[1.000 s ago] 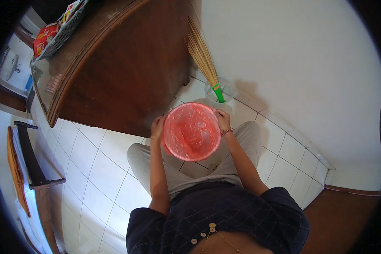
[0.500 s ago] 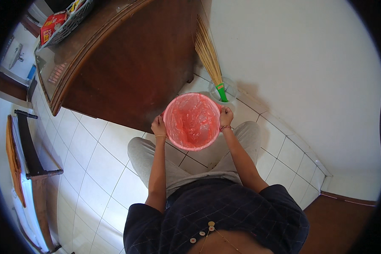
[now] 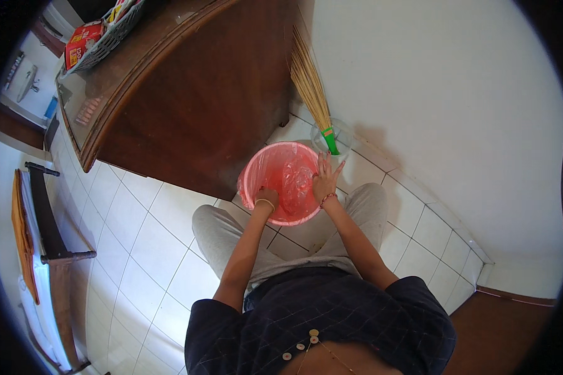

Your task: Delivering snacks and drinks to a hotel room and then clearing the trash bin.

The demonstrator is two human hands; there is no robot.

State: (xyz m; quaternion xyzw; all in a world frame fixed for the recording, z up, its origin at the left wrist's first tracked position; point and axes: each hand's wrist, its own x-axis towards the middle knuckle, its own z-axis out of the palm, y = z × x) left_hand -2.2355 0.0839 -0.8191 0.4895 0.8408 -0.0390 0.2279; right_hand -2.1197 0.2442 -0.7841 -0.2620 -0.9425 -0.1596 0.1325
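Observation:
A round pink bin point(image 3: 305, 220) stands between my knees, with a clear plastic bag point(image 3: 296, 181) lining it and folded over its rim. My left hand point(image 3: 267, 197) reaches inside the rim on the near left, its fingers curled down against the liner. What those fingers hold, if anything, is hidden. At the right side of the rim, my right hand point(image 3: 323, 181) rests on the bag with its fingers stretched and spread. Loose film is crumpled inside the bin near that hand.
A stick broom point(image 3: 311, 84) with a green handle leans in a clear container point(image 3: 344, 132) beside the white wall. A dark wooden cabinet point(image 3: 200, 94) rises ahead on the left, with a basket point(image 3: 109, 40) on top. White floor tiles point(image 3: 137, 231) surround me.
My left hand has let go of the left rim and moved into the bin. My right hand has released its grip on the right rim and spread its fingers over it.

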